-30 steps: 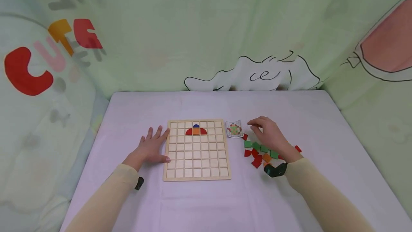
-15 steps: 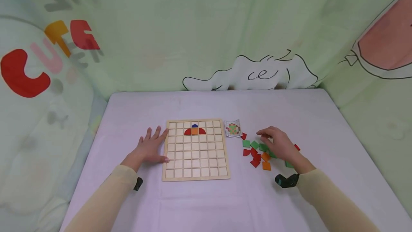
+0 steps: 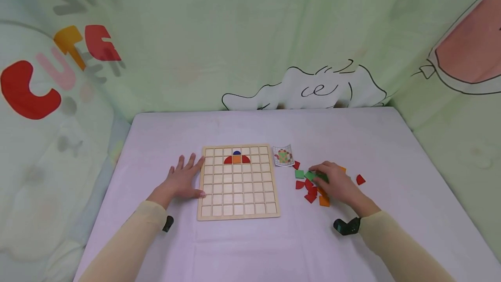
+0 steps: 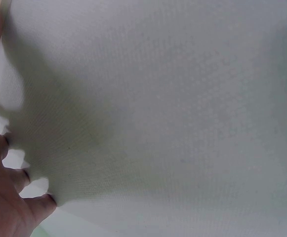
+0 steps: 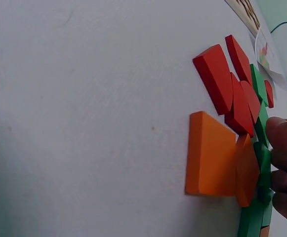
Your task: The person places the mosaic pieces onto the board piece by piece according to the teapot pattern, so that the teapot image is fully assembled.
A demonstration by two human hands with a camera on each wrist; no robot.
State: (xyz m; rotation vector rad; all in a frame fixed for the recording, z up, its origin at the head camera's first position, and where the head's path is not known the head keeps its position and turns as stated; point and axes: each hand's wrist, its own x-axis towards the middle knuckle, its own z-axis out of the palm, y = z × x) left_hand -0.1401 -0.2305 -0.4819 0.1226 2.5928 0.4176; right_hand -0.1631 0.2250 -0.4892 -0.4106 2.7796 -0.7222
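A wooden grid board (image 3: 238, 218) lies flat on the table. Near its top sit a blue half-round piece (image 3: 236, 153), an orange square (image 3: 236, 159) and a red quarter-round piece (image 3: 228, 160) on either side of it. My left hand (image 3: 182, 181) rests spread at the board's left edge, thumb on the rim. To the right, the fingertips of my right hand (image 3: 337, 182) are down among loose pieces, thumb and index finger at a green square (image 3: 310, 176). The right wrist view shows the thumb (image 5: 281, 131) by green pieces; no firm grip is visible.
A small pattern card (image 3: 283, 156) lies beside the board's upper right corner. Several red pieces (image 3: 311, 197), another green square (image 3: 299, 174) and an orange square (image 3: 324, 201) lie left of and below the right hand. A red quarter-round piece (image 3: 360, 179) lies further right.
My right hand has moved right and down from beside the card, onto the green pieces. The left hand and the pieces on the board have stayed in place.
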